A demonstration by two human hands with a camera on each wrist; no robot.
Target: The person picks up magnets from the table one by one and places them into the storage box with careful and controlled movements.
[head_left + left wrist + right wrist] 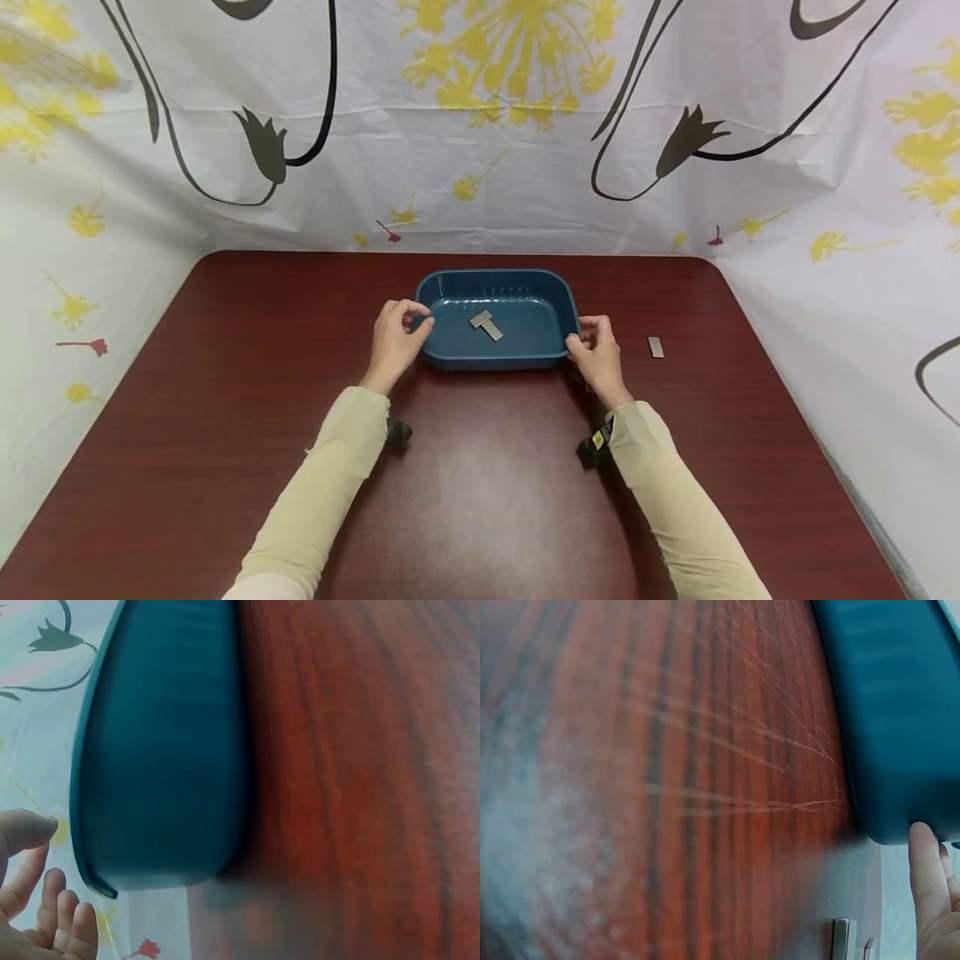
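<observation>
A deep blue rectangular tray (495, 362) stands near the far edge of the table. Inside it lie two small flat grey rectangular pieces (492, 330), one overlapping the other. At the tray's left end is my left hand (395, 340), thumb and forefinger bent loosely toward each other. The left wrist view shows a gap between these fingers and the tray wall (165, 765). My right hand (600, 362) holds the right front corner, thumb at the rim and fingers along the outside. In the right wrist view a fingertip (921, 829) touches the tray's outer wall.
Another grey rectangular piece (656, 347) lies on the dark red wooden table (225, 375), right of my right hand. Close by that hand's wrist, a further small piece (588, 387) is mostly hidden. A white patterned cloth (360, 167) hangs behind the table and along both sides.
</observation>
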